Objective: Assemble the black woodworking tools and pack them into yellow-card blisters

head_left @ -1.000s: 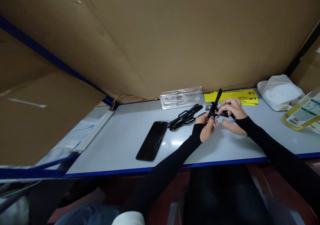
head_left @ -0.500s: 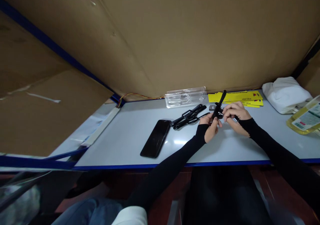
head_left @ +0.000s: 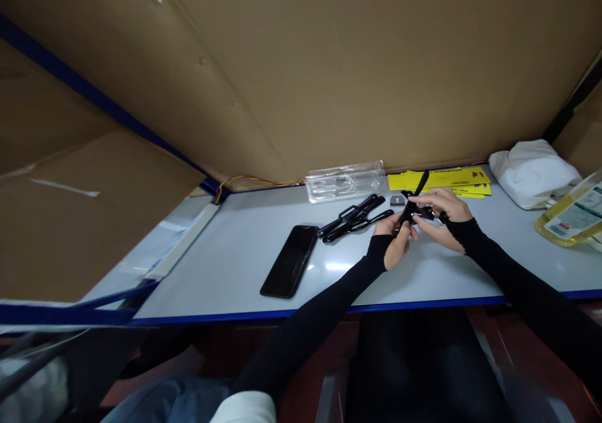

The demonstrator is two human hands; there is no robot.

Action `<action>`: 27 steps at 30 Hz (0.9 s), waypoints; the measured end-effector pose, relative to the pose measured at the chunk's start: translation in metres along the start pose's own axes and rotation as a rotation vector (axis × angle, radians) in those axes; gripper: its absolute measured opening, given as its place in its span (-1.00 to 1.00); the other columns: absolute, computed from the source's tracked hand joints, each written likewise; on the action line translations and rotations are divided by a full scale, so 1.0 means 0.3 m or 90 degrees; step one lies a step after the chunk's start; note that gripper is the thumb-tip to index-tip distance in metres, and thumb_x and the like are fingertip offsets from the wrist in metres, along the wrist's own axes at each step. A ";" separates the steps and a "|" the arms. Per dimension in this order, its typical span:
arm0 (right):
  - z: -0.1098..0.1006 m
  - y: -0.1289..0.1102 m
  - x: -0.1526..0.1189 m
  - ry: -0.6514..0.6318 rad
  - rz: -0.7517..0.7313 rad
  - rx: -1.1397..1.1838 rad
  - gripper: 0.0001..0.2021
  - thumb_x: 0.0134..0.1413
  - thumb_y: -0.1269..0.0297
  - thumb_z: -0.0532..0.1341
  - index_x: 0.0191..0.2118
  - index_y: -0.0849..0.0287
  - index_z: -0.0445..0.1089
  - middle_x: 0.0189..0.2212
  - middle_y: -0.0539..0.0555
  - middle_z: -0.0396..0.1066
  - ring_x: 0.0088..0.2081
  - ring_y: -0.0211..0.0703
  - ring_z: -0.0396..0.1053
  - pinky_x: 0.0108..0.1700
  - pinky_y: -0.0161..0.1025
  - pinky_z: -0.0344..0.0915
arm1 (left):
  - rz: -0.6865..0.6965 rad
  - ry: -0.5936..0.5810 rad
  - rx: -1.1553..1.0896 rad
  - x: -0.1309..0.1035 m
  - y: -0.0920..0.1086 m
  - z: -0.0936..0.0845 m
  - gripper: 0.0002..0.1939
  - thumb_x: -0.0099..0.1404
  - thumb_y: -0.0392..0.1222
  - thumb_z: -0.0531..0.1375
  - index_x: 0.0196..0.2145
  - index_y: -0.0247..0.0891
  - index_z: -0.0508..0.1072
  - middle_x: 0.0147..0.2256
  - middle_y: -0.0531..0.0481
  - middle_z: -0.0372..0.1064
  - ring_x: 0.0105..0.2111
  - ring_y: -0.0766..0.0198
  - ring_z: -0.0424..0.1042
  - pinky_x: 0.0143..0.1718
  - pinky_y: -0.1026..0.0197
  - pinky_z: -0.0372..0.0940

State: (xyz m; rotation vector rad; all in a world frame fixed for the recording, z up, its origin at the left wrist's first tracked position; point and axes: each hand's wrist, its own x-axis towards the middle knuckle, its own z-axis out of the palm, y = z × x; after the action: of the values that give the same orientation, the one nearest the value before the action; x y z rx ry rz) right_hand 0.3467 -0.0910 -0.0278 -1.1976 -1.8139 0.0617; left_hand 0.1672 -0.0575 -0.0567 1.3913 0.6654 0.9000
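My left hand (head_left: 394, 242) is closed round the lower part of a black tool (head_left: 419, 187) whose slim arm slants up and away. From the right, my right hand (head_left: 446, 211) holds the same tool, its fingers and thumb pinched at the middle. Dark parts of the tool show under the right fingers, but their shape is partly hidden. Several black, slender tools (head_left: 353, 217) with loop-like frames lie in a pile left of my left hand. A small grey block (head_left: 397, 200) sits just behind the hands.
A black phone (head_left: 289, 261) lies left of the pile. Along the back are a clear plastic tray (head_left: 345, 183) and yellow printed cards (head_left: 463, 178). At right stand a white cloth bundle (head_left: 533, 173) and a bottle of yellow liquid (head_left: 571, 217). Cardboard walls (head_left: 352, 66) enclose the table.
My right hand has shifted a little left and its fingers now press on the tool's middle. My left hand keeps its hold. The view has moved slightly.
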 end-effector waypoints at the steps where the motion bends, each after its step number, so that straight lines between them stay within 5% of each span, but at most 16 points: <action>1: 0.002 0.000 -0.001 0.004 -0.011 0.003 -0.69 0.15 0.42 0.31 -0.01 0.02 0.62 -0.24 0.09 0.55 -0.26 -0.04 0.34 -0.25 -0.12 0.34 | 0.001 0.003 0.000 0.001 0.001 -0.001 -0.54 0.38 0.13 0.25 -0.05 -0.37 0.48 -0.49 0.10 0.39 -0.76 0.48 0.13 -0.73 0.32 0.02; 8: 0.002 0.024 -0.004 -0.006 -0.015 -0.043 -0.89 0.19 0.30 0.38 -0.19 0.01 0.67 -0.17 0.17 0.52 -0.12 0.07 0.34 -0.19 -0.05 0.38 | -0.008 0.005 0.001 0.004 -0.004 -0.005 -0.62 0.38 0.08 0.25 -0.11 -0.34 0.46 -0.49 0.10 0.39 -0.76 0.47 0.16 -0.72 0.32 0.06; 12: -0.003 0.038 -0.012 -0.081 -0.022 -0.013 -0.72 0.22 0.47 0.25 -0.48 0.06 0.57 -0.13 0.16 0.50 -0.05 0.07 0.29 -0.22 -0.12 0.37 | -0.021 0.006 -0.016 0.005 0.009 -0.003 -0.63 0.34 0.09 0.27 -0.16 -0.31 0.44 -0.50 0.09 0.39 -0.77 0.47 0.14 -0.74 0.31 0.02; 15: 0.005 0.035 -0.017 -0.049 -0.003 0.004 -0.90 0.12 0.42 0.32 -0.31 0.07 0.57 -0.08 0.18 0.47 -0.06 0.07 0.30 -0.26 -0.13 0.37 | -0.025 0.002 -0.024 0.006 0.020 -0.005 -0.65 0.34 0.10 0.29 -0.23 -0.28 0.42 -0.50 0.07 0.40 -0.78 0.47 0.13 -0.74 0.29 0.01; 18: 0.015 0.028 -0.017 -0.023 0.033 0.001 -0.82 0.07 0.27 0.43 -0.18 0.08 0.53 -0.13 0.16 0.48 -0.16 0.02 0.35 -0.30 -0.14 0.35 | -0.026 0.015 -0.029 0.011 0.006 -0.010 -0.67 0.36 0.07 0.28 -0.27 -0.27 0.41 -0.49 0.05 0.39 -0.77 0.47 0.15 -0.72 0.29 0.02; 22: 0.013 0.032 -0.012 -0.005 0.084 0.012 -0.83 0.18 0.22 0.39 -0.11 0.06 0.58 -0.17 0.13 0.52 -0.28 -0.10 0.38 -0.34 -0.17 0.34 | -0.004 0.023 -0.026 0.020 -0.044 -0.014 -0.68 0.43 0.04 0.23 -0.11 -0.30 0.48 -0.46 0.05 0.41 -0.75 0.47 0.15 -0.71 0.31 0.06; 27: -0.007 0.075 -0.020 -0.024 0.017 -0.044 -0.82 0.24 0.26 0.32 -0.11 -0.05 0.67 -0.11 0.13 0.55 -0.21 -0.03 0.36 -0.22 -0.08 0.41 | 0.012 -0.006 -0.003 0.026 -0.085 -0.008 -0.64 0.48 0.02 0.19 0.00 -0.34 0.51 -0.44 0.02 0.45 -0.71 0.46 0.18 -0.66 0.31 0.13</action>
State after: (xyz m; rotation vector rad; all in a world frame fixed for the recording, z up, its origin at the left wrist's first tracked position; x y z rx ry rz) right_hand 0.3644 -0.0847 -0.0415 -1.2778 -1.8460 0.0371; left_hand 0.1729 -0.0486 -0.0813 1.3990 0.6427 0.9092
